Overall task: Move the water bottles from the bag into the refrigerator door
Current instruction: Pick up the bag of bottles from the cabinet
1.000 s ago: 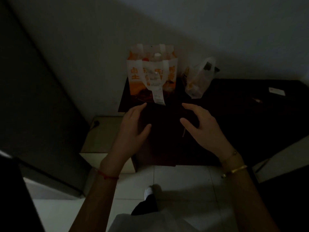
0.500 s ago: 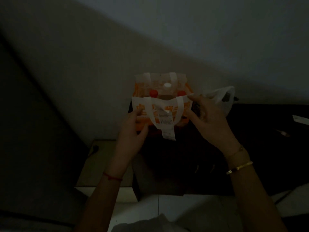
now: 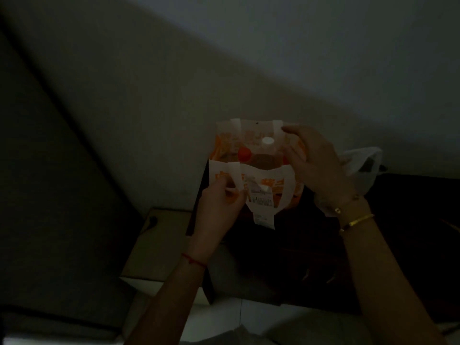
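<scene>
Though dimness hides the bottles [image 3: 267, 141], both hands [image 3: 219, 202] spread the bag [image 3: 273, 180]

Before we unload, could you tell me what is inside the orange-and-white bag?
Inside the bag, a white cap and a red cap show; the bag's walls hide the bottles below, and the right hand covers its right side.

single head cam only, worn high, tilted forward-down, close over both forearms reaching to the bag [image 3: 256, 168] on the dark cabinet [image 3: 398, 245] against the wall [image 3: 249, 58]; no second view to overlap
</scene>
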`<state>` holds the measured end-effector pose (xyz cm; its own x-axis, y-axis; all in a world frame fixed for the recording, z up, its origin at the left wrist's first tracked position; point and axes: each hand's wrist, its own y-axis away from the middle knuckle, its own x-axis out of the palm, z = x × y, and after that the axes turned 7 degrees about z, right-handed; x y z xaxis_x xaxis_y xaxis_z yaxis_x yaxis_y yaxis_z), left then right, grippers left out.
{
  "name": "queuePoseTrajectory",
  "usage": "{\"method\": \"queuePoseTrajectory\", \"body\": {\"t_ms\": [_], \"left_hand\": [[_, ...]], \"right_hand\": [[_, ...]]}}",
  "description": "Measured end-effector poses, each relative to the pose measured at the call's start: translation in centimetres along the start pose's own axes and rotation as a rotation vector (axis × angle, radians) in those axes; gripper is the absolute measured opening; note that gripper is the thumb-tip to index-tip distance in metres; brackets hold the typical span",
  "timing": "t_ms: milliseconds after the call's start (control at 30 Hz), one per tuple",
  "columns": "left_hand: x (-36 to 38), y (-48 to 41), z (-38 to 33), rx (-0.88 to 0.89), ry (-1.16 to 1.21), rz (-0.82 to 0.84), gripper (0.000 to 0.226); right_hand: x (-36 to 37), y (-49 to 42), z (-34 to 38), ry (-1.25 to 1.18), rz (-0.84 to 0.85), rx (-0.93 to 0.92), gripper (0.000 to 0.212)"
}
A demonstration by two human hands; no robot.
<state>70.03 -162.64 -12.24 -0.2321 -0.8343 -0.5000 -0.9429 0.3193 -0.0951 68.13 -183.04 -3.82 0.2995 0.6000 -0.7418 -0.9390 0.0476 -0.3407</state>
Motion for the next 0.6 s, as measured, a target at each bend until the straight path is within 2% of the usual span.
{"method": "queuePoseTrajectory", "body": {"t_ms": [200,367,533,600], "left_hand": [[0.8,-0.6,-1.1,0.005,0.076,-0.092,0.017],[1.1,-1.0,-2.1,0.056,0.137,-0.126,0.016],[1.4,-1.3,-2.6,0.083,0.155,-0.128,0.028],[1.4,-1.4,-2.7,0.088,0.17,-0.137,0.029]], "right_hand": [[0.1,-4.8,-1.9,0.06,0.146,0.062,0.035],[0.6,-8.0,-2.7,0.219,0.226,0.063,0.036],[0.8,-10.2,-3.3,0.422,0.509,0.152,0.043],[0.8,-10.5,-3.4,0.446,0.565,0.151,0.043]]}}
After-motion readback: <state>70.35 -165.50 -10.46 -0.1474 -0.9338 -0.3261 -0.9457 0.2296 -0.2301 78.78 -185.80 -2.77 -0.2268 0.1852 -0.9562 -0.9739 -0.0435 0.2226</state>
